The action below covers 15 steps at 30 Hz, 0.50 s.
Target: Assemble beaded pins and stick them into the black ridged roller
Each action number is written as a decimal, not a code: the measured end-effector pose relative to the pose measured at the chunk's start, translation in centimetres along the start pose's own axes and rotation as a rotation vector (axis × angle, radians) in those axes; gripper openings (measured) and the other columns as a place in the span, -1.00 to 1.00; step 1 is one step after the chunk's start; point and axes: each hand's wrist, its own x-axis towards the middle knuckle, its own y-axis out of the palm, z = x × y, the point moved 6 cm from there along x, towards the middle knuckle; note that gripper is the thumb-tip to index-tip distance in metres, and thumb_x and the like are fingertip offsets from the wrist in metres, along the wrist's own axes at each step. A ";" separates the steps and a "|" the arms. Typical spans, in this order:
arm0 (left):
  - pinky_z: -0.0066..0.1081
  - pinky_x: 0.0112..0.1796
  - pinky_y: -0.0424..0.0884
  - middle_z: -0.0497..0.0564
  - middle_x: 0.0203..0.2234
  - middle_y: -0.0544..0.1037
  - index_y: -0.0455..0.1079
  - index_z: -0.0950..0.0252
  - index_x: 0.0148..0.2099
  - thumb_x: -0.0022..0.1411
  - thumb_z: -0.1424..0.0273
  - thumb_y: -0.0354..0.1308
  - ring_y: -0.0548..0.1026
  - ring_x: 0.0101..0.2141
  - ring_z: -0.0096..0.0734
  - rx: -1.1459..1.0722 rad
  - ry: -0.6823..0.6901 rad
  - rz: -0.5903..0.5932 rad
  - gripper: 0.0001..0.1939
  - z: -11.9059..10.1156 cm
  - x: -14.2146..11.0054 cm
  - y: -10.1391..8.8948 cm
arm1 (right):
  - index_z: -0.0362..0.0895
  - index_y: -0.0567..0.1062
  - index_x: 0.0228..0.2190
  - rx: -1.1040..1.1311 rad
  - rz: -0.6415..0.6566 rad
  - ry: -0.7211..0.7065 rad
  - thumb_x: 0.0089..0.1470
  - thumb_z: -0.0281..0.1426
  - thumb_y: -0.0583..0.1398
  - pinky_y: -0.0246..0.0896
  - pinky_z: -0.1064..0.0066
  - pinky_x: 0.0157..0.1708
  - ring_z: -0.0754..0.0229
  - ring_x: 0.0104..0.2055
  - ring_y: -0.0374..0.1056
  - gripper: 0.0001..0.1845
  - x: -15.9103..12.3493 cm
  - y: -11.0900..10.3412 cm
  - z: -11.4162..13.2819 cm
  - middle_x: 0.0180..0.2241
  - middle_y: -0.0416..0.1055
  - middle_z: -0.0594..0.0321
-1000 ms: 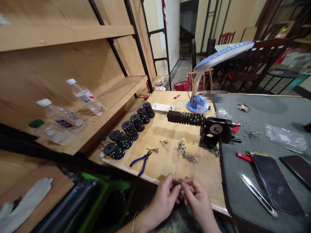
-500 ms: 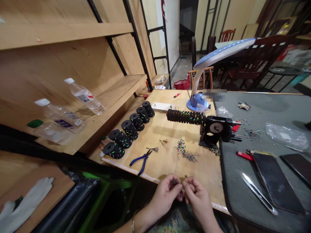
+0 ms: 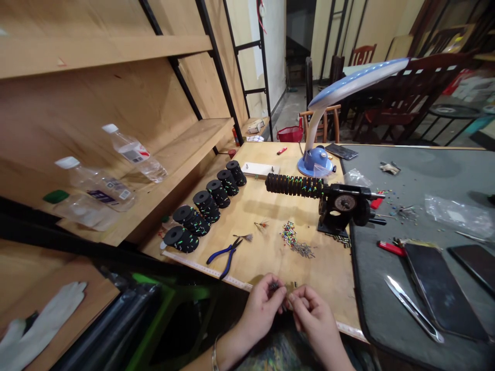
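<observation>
At the table's front edge, my left hand [image 3: 264,305] is closed in a pinch, with small dark bits showing between its fingers; their kind is too small to tell. Close beside it, my right hand [image 3: 312,312] is pinched too, its fingertips almost meeting the left ones, and what it holds is hidden. Just beyond them lies a pile of coloured beads [image 3: 288,233] running into small metal pieces [image 3: 303,249]. Blue-handled pliers [image 3: 224,256] lie open to the left, near two small feathery tufts, one dark [image 3: 244,237] and one with orange [image 3: 262,224].
Black foam spools [image 3: 185,220] with coloured bits line the left. A black hand-cranked device [image 3: 340,203] carries a ridged roll [image 3: 294,185]. Behind stands a blue desk lamp [image 3: 316,158]. On the grey mat [image 3: 386,304] are tweezers [image 3: 413,310] and phones [image 3: 441,288]. Bottles [image 3: 135,154] stand on the shelf.
My hands have shifted slightly, and the fingertips have drawn a little apart. More of the dark bits shows in my left hand. The things on the table stay where they were.
</observation>
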 end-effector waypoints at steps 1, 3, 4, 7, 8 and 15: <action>-0.54 -0.57 0.24 -0.16 -0.58 0.34 0.26 0.30 -0.39 0.10 0.19 0.22 0.29 -0.60 -0.57 0.005 0.005 -0.001 -0.71 -0.1 0.0 0.0 | -0.12 0.34 -0.59 -0.009 0.016 0.004 -0.19 0.12 0.27 -0.19 0.54 -0.72 0.44 -0.76 -0.01 -0.45 0.0 0.1 -0.1 -0.77 0.20 0.48; -0.54 -0.56 0.24 -0.16 -0.55 0.33 0.27 0.30 -0.38 0.11 0.20 0.21 0.28 -0.60 -0.58 0.015 0.016 -0.006 -0.71 -0.2 0.1 -0.1 | -0.11 0.33 -0.59 -0.035 0.035 0.010 -0.14 0.09 0.26 -0.21 0.54 -0.72 0.44 -0.77 -0.03 -0.48 0.0 0.2 -0.4 -0.78 0.18 0.50; -0.54 -0.56 0.24 -0.15 -0.54 0.33 0.27 0.30 -0.38 0.11 0.20 0.21 0.28 -0.60 -0.59 0.021 0.020 -0.008 -0.71 -0.2 0.1 -0.2 | -0.11 0.32 -0.60 -0.049 0.038 0.014 -0.13 0.08 0.25 -0.22 0.54 -0.72 0.44 -0.78 -0.04 -0.49 0.1 0.2 -0.5 -0.79 0.17 0.51; -0.54 -0.55 0.24 -0.16 -0.53 0.32 0.26 0.30 -0.38 0.11 0.19 0.22 0.28 -0.59 -0.58 0.023 0.025 -0.011 -0.71 -0.3 0.1 -0.3 | -0.11 0.31 -0.61 -0.074 0.037 0.031 -0.12 0.04 0.25 -0.25 0.54 -0.71 0.44 -0.79 -0.05 -0.52 0.1 0.3 -0.5 -0.81 0.15 0.52; -0.54 -0.54 0.24 -0.16 -0.53 0.32 0.26 0.30 -0.38 0.10 0.18 0.22 0.29 -0.59 -0.58 0.020 0.027 -0.014 -0.70 -0.3 0.1 -0.3 | -0.11 0.32 -0.61 -0.074 0.038 0.032 -0.12 0.03 0.25 -0.25 0.54 -0.71 0.44 -0.79 -0.05 -0.53 0.1 0.4 -0.4 -0.81 0.15 0.52; -0.53 -0.53 0.23 -0.15 -0.53 0.32 0.27 0.30 -0.35 0.14 0.18 0.20 0.28 -0.57 -0.57 0.040 0.036 -0.011 -0.71 -0.3 -0.1 -0.4 | -0.11 0.32 -0.61 -0.073 0.045 0.056 -0.13 0.02 0.24 -0.29 0.54 -0.71 0.44 -0.79 -0.08 -0.55 0.0 0.5 -0.1 -0.82 0.14 0.52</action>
